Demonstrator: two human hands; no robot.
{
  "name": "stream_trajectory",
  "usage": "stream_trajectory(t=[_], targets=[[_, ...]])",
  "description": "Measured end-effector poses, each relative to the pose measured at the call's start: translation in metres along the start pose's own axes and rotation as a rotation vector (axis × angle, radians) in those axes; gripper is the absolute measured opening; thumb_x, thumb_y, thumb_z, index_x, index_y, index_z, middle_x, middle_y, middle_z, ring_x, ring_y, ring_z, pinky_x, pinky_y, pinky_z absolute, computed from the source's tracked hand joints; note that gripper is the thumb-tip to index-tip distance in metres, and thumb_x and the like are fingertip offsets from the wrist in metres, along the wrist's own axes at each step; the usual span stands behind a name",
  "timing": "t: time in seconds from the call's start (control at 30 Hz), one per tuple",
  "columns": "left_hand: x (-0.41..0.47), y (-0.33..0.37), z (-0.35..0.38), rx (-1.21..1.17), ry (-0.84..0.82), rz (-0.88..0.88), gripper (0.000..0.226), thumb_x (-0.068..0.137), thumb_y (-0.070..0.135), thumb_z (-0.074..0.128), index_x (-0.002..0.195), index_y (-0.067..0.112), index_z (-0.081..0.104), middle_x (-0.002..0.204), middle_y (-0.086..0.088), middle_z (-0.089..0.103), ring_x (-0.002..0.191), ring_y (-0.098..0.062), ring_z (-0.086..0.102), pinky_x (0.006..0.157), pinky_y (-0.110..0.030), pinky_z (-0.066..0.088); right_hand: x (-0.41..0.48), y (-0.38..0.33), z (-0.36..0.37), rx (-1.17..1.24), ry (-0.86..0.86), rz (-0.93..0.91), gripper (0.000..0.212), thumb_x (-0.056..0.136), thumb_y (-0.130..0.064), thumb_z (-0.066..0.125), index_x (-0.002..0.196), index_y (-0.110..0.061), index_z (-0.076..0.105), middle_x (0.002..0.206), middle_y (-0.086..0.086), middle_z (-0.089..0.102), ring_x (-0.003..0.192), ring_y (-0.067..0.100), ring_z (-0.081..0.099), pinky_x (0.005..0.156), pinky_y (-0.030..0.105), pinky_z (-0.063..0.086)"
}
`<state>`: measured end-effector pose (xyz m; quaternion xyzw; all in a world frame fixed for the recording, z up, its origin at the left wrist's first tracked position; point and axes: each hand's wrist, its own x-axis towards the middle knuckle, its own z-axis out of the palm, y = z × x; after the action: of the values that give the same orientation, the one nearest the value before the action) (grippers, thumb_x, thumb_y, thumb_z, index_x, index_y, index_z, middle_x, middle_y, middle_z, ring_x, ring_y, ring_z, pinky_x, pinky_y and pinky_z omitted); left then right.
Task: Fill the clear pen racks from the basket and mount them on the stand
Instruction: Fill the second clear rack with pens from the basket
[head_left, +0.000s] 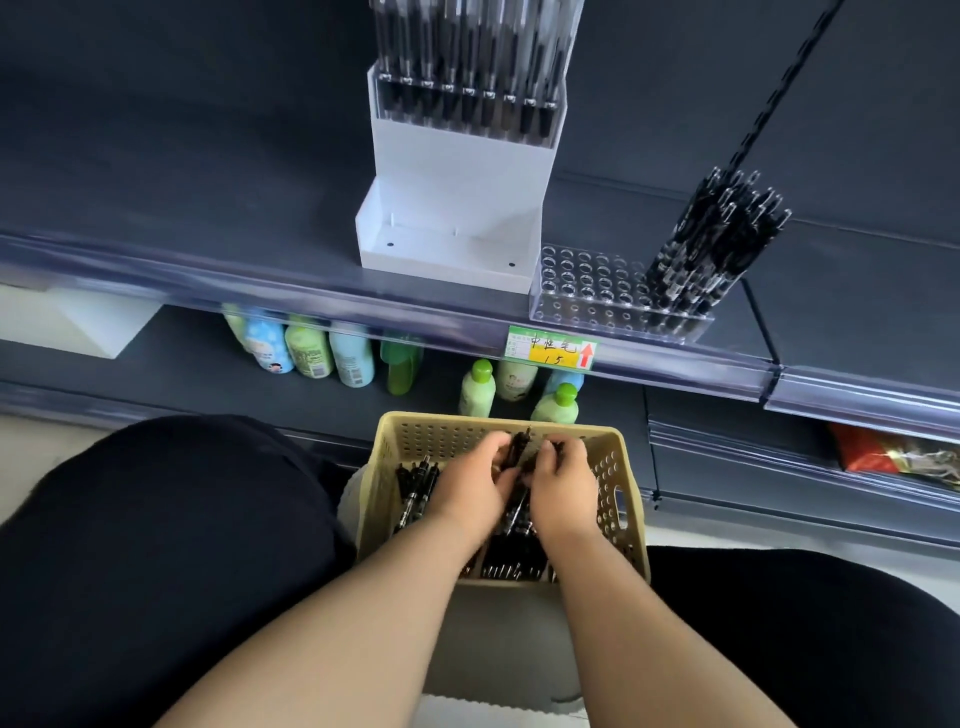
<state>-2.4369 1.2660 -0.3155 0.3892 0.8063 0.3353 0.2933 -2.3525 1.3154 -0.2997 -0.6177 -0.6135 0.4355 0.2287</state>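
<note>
A beige perforated basket (618, 467) sits between my knees, holding several black pens (415, 480). My left hand (475, 488) and my right hand (558, 486) are both down inside it, closed together around a bunch of black pens (519, 449) that sticks up between them. On the shelf above, a clear pen rack (587, 291) lies flat, its right end filled with upright black pens (711, 249) and its left holes empty. The white stand (457, 176) rises beside it, with a filled clear rack (467, 98) mounted on its upper step and the bottom step bare.
Green and blue bottles (311, 353) stand on the lower shelf behind the basket. A yellow and green price tag (553, 348) hangs on the shelf's clear front rail. A red packet (883, 452) lies on the right lower shelf. My dark-clothed knees flank the basket.
</note>
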Motion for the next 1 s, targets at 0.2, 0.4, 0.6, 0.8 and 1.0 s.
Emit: stream_trajectory(t=[0.2, 0.4, 0.6, 0.8, 1.0], targets=[[-0.014, 0.043, -0.032, -0.171, 0.176, 0.144, 0.026, 0.085, 0.019, 0.065, 0.109, 0.025, 0.059, 0.085, 0.021, 0.056, 0.089, -0.007, 0.06, 0.076, -0.015, 0.042, -0.017, -0.042, -0.03, 0.076, -0.005, -0.247, 0.024, 0.098, -0.026, 0.04, 0.109, -0.018, 0.059, 0.096, -0.003, 0.063, 0.088, 0.013, 0.058, 0.077, 0.026, 0.045], [-0.026, 0.096, -0.066, -0.225, 0.251, 0.345, 0.022, 0.083, 0.027, 0.067, 0.092, 0.04, 0.052, 0.077, 0.032, 0.053, 0.078, 0.025, 0.049, 0.067, 0.005, 0.035, -0.021, -0.08, -0.066, 0.126, 0.146, -0.396, 0.028, 0.097, -0.024, 0.041, 0.111, -0.016, 0.064, 0.107, 0.003, 0.062, 0.099, 0.013, 0.055, 0.089, 0.03, 0.043], [-0.008, 0.137, -0.095, -0.319, 0.258, 0.425, 0.016, 0.08, 0.027, 0.07, 0.083, 0.037, 0.058, 0.084, 0.024, 0.065, 0.082, 0.013, 0.059, 0.072, -0.001, 0.043, -0.009, -0.12, -0.097, 0.34, 0.196, -0.433, 0.018, 0.096, -0.026, 0.047, 0.105, -0.029, 0.062, 0.087, 0.001, 0.068, 0.071, 0.01, 0.064, 0.071, 0.027, 0.054], [0.03, 0.172, -0.103, -0.411, 0.279, 0.533, 0.029, 0.078, 0.019, 0.074, 0.076, 0.042, 0.055, 0.074, 0.036, 0.062, 0.077, 0.014, 0.06, 0.068, 0.001, 0.042, 0.021, -0.168, -0.134, 0.331, 0.305, -0.634, 0.017, 0.092, -0.02, 0.055, 0.092, -0.034, 0.062, 0.081, -0.009, 0.067, 0.072, 0.005, 0.065, 0.063, 0.013, 0.051], [0.072, 0.191, -0.11, -0.445, 0.294, 0.622, 0.031, 0.077, 0.015, 0.074, 0.08, 0.041, 0.057, 0.076, 0.024, 0.064, 0.077, 0.012, 0.061, 0.069, -0.001, 0.043, 0.069, -0.205, -0.167, 0.139, 0.364, -0.758, 0.017, 0.092, -0.02, 0.052, 0.093, -0.034, 0.061, 0.078, -0.014, 0.064, 0.075, 0.007, 0.064, 0.072, 0.019, 0.052]])
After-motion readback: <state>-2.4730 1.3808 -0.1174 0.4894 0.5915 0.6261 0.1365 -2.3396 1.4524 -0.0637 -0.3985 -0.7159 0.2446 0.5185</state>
